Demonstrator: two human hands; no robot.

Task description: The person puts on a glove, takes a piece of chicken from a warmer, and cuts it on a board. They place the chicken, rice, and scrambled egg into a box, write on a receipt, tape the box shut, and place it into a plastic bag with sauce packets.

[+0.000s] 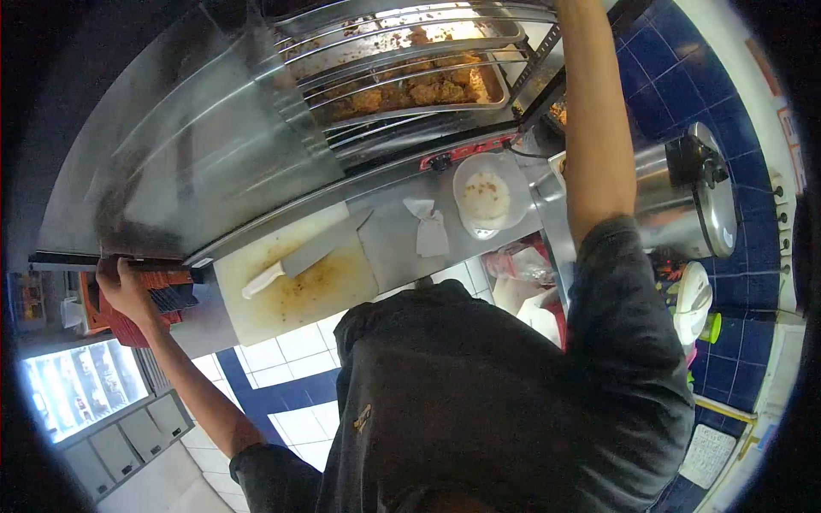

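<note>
My left hand (126,292) is at the lower left corner of a glass-fronted food warmer, fingers closed on the edge of its glass door (197,162). My right forearm (601,128) reaches up past the warmer's right side, and the hand itself is cut off by the top of the view. Inside the warmer, behind metal racks, a tray of browned fried pieces (410,90) sits below another tray (402,34) scattered with crumbs. In front of the warmer, a white-handled knife (312,256) lies across a stained cutting board (248,312).
On the steel counter are a crumpled paper napkin (430,229) and a clear bowl (486,198) with white contents and brown crumbs. A large steel pot (676,197) stands at right by blue tiles. Red baskets (128,325) are beneath my left hand.
</note>
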